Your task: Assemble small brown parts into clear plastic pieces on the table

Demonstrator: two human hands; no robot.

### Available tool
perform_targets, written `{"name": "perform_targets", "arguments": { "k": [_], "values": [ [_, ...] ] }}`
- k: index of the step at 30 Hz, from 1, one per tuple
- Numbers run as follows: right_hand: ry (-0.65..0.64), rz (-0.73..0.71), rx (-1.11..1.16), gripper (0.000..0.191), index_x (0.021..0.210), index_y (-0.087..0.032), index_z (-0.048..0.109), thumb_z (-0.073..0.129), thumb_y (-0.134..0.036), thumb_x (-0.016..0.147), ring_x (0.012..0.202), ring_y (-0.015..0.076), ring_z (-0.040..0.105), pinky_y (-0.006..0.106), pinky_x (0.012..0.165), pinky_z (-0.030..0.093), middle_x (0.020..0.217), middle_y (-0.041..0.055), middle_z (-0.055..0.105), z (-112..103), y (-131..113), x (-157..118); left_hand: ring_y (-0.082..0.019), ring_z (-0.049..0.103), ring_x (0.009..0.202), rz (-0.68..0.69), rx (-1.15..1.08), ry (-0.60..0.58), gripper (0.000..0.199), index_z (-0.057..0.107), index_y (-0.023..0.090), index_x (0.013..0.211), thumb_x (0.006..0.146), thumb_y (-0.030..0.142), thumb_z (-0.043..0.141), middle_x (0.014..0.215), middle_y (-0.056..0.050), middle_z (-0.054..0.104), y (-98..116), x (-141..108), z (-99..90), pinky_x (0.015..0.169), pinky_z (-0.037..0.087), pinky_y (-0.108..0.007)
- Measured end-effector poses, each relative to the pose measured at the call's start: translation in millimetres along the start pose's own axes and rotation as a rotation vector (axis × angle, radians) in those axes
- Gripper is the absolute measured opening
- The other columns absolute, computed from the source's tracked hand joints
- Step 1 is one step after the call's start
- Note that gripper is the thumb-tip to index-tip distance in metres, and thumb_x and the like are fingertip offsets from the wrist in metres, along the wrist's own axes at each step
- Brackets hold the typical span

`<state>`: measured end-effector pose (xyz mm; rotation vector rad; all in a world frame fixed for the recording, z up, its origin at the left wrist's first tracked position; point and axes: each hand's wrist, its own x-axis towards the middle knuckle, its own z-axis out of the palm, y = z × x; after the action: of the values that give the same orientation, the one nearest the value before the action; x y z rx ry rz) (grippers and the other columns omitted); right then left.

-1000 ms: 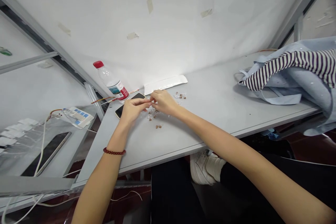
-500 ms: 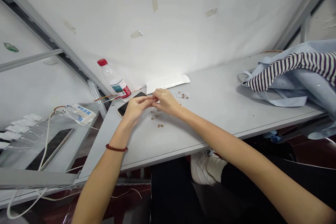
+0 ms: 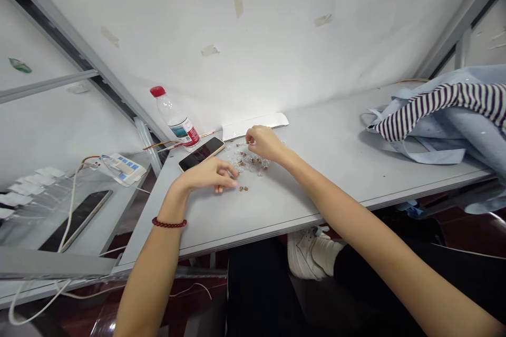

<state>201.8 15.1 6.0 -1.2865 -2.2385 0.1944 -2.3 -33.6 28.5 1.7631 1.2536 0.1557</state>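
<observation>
On the grey tabletop lies a loose cluster of small brown pieces in crinkled clear plastic. Two more brown pieces sit apart, nearer the front edge. My left hand hovers at the cluster's left side, its fingers loosely bent and apart, with no object visible in it. Over the far side of the cluster is my right hand, fingertips pinched together; what they hold, if anything, is too small to make out. A black-screened phone lies just behind my left hand.
A red-capped plastic bottle stands at the back left. A flat white strip lies against the wall. Light blue fabric with a striped band covers the right end. A power strip and another phone are on the lower left surface.
My hands were together above the pieces and have parted. The left came down and toward me, its fingers loosening; the right shifted right and slightly back. More of the cluster and phone now shows.
</observation>
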Motion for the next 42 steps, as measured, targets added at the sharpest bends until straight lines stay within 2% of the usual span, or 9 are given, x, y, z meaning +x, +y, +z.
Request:
{"name": "perform_targets", "arguments": {
  "k": [3, 7, 11, 16, 23, 26, 30, 35, 42],
  "values": [
    [-0.087, 0.000, -0.112, 0.024, 0.085, -0.013, 0.067, 0.050, -0.001, 0.073, 0.084, 0.0191, 0.055, 0.028, 0.069, 0.032, 0.093, 0.0102, 0.067, 3, 3, 0, -0.013, 0.058, 0.049, 0.000, 0.035, -0.149, 0.030, 0.068, 0.017, 0.085, 0.064, 0.036, 0.077, 0.061, 0.000, 0.067, 0, 5, 8.1, 0.052, 0.048, -0.026],
    [-0.201, 0.000, -0.166, 0.022, 0.077, -0.014, 0.067, 0.052, -0.001, 0.069, 0.075, 0.0179, 0.055, 0.028, 0.062, 0.027, 0.082, 0.0083, 0.068, 7, 2, -3, -0.013, 0.058, 0.050, 0.013, 0.071, -0.172, 0.020, 0.065, 0.017, 0.076, 0.066, 0.032, 0.073, 0.058, 0.001, 0.064, 3, 9, 16.4, 0.054, 0.048, -0.026],
    [-0.251, 0.023, -0.152, 0.024, 0.074, -0.015, 0.067, 0.050, 0.000, 0.069, 0.075, 0.0180, 0.056, 0.029, 0.064, 0.028, 0.078, 0.0071, 0.068, 8, 2, -5, -0.014, 0.059, 0.051, 0.003, 0.104, -0.149, 0.011, 0.064, 0.017, 0.071, 0.066, 0.026, 0.067, 0.056, 0.001, 0.063, 8, 6, 18.8, 0.057, 0.048, -0.026],
    [-0.087, -0.083, -0.057, 0.028, 0.097, -0.012, 0.069, 0.047, -0.006, 0.081, 0.095, 0.0209, 0.056, 0.028, 0.075, 0.035, 0.104, 0.0119, 0.068, 19, -13, 6, -0.015, 0.060, 0.054, 0.011, 0.289, 0.022, 0.006, 0.063, 0.018, 0.063, 0.063, 0.020, 0.057, 0.055, 0.000, 0.064, 8, 4, 21.3, 0.056, 0.045, -0.026],
    [-0.236, -0.166, -0.205, 0.017, 0.094, -0.012, 0.069, 0.056, -0.014, 0.084, 0.100, 0.0280, 0.052, 0.033, 0.076, 0.035, 0.097, 0.0128, 0.069, 44, -33, 22, -0.018, 0.061, 0.060, 0.047, 0.321, 0.036, 0.012, 0.067, 0.018, 0.062, 0.060, 0.019, 0.055, 0.059, -0.002, 0.067, 2, 3, 12.4, 0.054, 0.043, -0.027],
    [-0.211, -0.164, -0.180, 0.014, 0.089, -0.015, 0.070, 0.057, -0.016, 0.084, 0.095, 0.0270, 0.052, 0.033, 0.073, 0.035, 0.088, 0.0112, 0.069, 50, -27, 19, -0.018, 0.061, 0.060, 0.072, 0.298, 0.150, 0.011, 0.068, 0.018, 0.061, 0.061, 0.019, 0.057, 0.059, -0.001, 0.067, 2, 1, 4.5, 0.054, 0.042, -0.027],
    [-0.151, -0.188, -0.085, 0.014, 0.087, -0.014, 0.069, 0.057, -0.012, 0.081, 0.094, 0.0249, 0.053, 0.033, 0.076, 0.037, 0.087, 0.0110, 0.068, 52, -19, 13, -0.018, 0.063, 0.062, 0.112, 0.146, 0.424, 0.010, 0.069, 0.018, 0.062, 0.063, 0.021, 0.060, 0.060, -0.002, 0.068, -6, 5, -4.5, 0.060, 0.046, -0.028],
    [-0.026, -0.067, 0.412, 0.015, 0.093, -0.013, 0.068, 0.059, -0.017, 0.082, 0.084, 0.0173, 0.058, 0.028, 0.073, 0.042, 0.097, 0.0084, 0.069, 42, -20, 7, -0.019, 0.067, 0.061, 0.117, -0.234, 0.798, 0.011, 0.070, 0.015, 0.066, 0.062, 0.026, 0.070, 0.059, -0.004, 0.069, -17, 19, -8.7, 0.066, 0.052, -0.031],
    [-0.019, 0.036, 0.765, 0.014, 0.088, -0.012, 0.068, 0.061, -0.018, 0.079, 0.070, 0.0126, 0.058, 0.027, 0.067, 0.043, 0.077, 0.0033, 0.067, 30, -27, 3, -0.017, 0.067, 0.064, 0.144, -0.573, 0.774, 0.016, 0.072, 0.013, 0.066, 0.057, 0.024, 0.078, 0.063, -0.006, 0.071, -14, 25, -4.5, 0.077, 0.055, -0.033]
  ]
}}
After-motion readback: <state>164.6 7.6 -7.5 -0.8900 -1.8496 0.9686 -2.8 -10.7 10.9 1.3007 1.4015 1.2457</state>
